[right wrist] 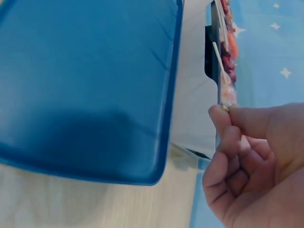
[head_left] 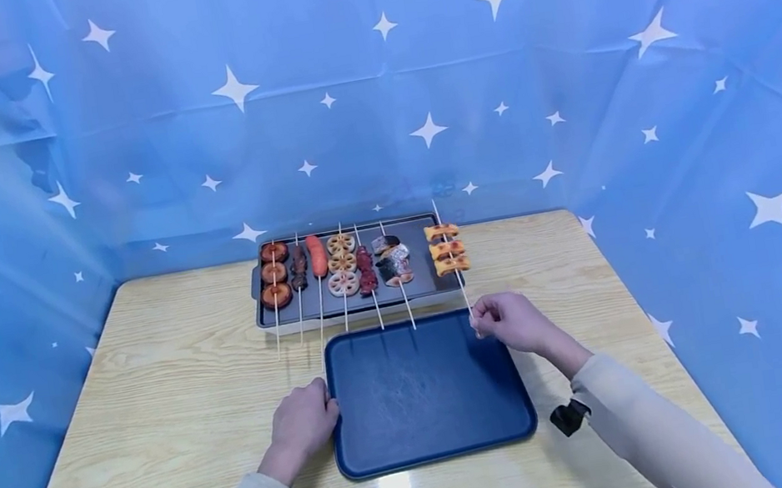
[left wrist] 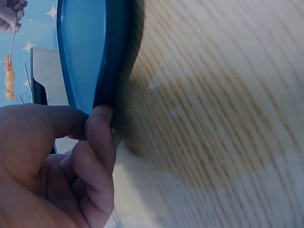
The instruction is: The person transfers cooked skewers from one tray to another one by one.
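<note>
My right hand pinches the bare end of a skewer between thumb and index finger. The skewer carries yellow, brown-striped food pieces and stands over the right end of a dark grill plate. In the left wrist view the skewered food shows at the far left edge. At the left side of a dark blue tray, my left hand grips the rim between thumb and fingers. The tray lies on the wooden table in front of the grill, with no food on it.
Across the grill lie several other skewers: brown round slices, a red sausage, lotus root slices, dark red meat and fish-like pieces. Their sticks overhang the front. A blue star-patterned curtain surrounds the wooden table.
</note>
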### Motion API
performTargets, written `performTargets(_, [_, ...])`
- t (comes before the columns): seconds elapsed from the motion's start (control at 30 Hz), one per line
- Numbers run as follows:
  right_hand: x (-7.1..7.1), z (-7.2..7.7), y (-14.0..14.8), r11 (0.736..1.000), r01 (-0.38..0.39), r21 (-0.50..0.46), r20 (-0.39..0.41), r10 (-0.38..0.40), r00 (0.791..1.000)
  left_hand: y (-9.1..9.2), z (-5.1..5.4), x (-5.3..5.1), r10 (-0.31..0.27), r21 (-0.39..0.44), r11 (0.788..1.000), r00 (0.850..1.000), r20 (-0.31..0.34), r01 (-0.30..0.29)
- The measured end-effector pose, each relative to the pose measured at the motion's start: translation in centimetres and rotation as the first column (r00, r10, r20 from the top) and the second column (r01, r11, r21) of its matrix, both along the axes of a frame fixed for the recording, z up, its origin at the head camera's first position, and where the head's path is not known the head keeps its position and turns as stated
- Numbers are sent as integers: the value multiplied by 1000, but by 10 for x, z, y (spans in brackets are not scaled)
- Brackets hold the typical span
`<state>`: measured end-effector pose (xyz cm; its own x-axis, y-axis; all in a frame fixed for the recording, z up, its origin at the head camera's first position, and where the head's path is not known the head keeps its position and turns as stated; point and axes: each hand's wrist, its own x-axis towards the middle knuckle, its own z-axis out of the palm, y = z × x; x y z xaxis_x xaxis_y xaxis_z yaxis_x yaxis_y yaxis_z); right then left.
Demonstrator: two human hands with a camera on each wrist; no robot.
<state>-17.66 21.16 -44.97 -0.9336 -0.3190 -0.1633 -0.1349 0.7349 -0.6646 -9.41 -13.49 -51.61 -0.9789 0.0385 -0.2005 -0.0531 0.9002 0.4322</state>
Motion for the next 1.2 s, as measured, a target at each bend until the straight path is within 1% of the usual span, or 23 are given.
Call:
performTargets(0.23, [25, -3, 14, 999, -24, -49, 81, 27, 996, -1, 1, -1, -11, -9, 1000, 1000, 5, 11])
performTargets(0.33, [37, -5, 19, 997, -48, -69, 113, 55, 992, -1, 1, -1, -11, -8, 1000, 1000, 4, 11])
performTargets(0.47, [54, -10, 27, 993, -77, -94, 144, 90, 985, 1, 0, -2, -9, -5, 1000, 1000, 18, 10])
performTargets(0.63, [72, -15, 37, 979, -141, -148, 166, 165, 972, 1, 0, -2, -8, -2, 1000, 1000, 28, 8])
performTargets(0.7, [78, -16, 42, 973, -171, -155, 169, 197, 966, 1, 0, -2, -8, 1, 1000, 1000, 25, 8])
performTargets(0.83, [87, -16, 49, 967, -222, -121, 163, 240, 957, 0, 2, -2, 2, 8, 1000, 999, 38, -3])
performTargets(0.93, [91, -14, 53, 965, -245, -90, 166, 257, 952, -1, 2, -1, 3, 14, 1000, 999, 46, -3])
performTargets(1.0, [94, -15, 55, 966, -249, -70, 174, 257, 951, -1, 2, -1, -1, 12, 1000, 999, 43, 1])
performTargets(1.13, [99, -18, 58, 972, -232, -41, 200, 235, 951, -1, 1, -1, -6, 8, 1000, 999, 36, 6])
performTargets(1.2, [101, -20, 60, 974, -221, -42, 215, 225, 950, 0, 2, -1, -4, 10, 1000, 999, 39, 4])
